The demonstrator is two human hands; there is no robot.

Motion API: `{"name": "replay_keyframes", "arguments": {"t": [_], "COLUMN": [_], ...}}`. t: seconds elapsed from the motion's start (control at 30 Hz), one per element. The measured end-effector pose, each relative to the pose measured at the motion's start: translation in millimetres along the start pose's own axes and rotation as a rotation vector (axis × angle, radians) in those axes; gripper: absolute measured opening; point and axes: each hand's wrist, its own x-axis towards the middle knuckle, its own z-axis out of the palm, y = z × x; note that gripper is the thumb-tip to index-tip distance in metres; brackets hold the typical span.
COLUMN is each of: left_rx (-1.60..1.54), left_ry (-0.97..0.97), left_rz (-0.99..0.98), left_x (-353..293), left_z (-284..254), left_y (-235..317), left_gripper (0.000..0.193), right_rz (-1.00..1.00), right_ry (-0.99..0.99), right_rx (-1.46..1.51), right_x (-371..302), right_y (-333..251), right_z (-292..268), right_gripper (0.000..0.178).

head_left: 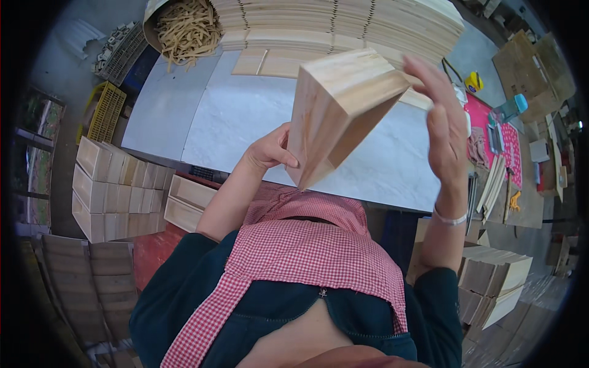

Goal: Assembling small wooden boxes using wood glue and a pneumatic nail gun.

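A pale wooden box (325,104) is held up tilted above the worktable (233,116), its hollow side facing right and down. My left hand (270,149) grips the box by its lower left wall, with the thumb on the near face. Beside the box's upper right corner is my right hand (446,141), palm toward the box and fingers stretched out. Those fingertips are slightly blurred, and I cannot tell whether they touch the corner. The box hides part of the tabletop behind it.
Stacked wooden slats (294,24) line the table's far side, beside a container of curled strips (187,30). Finished-looking boxes (116,190) are piled at my left, and more wooden pieces (497,276) at my right. A red-covered side table (478,122) holds a bottle (510,108) and tools.
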Motion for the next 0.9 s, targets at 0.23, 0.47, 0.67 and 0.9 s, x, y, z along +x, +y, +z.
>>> {"name": "replay_keyframes", "arguments": {"t": [0.23,0.47,0.67,0.9], "left_rx": [-0.686,-0.691,-0.709,-0.722], "left_ry": [-0.066,-0.204,-0.064,0.115], "left_rz": [0.272,0.488,0.492,0.509], "left_x": [20.3,18.4,17.3,17.3], "left_z": [62.5,66.5,57.5,37.5], "left_y": [24.9,44.5,27.5,12.3], "left_gripper": [0.071,0.06,0.055,0.05], "right_rz": [0.358,0.363,0.293,0.317], "right_ry": [0.003,-0.02,0.014,0.196], "right_rx": [0.485,0.532,0.426,0.506], "right_x": [-28.6,-66.0,-68.4,-77.1], "right_y": [38.3,11.6,-1.6,13.2], "right_z": [64.8,110.7,126.6,149.5], "right_gripper": [0.045,0.04,0.039,0.032]}}
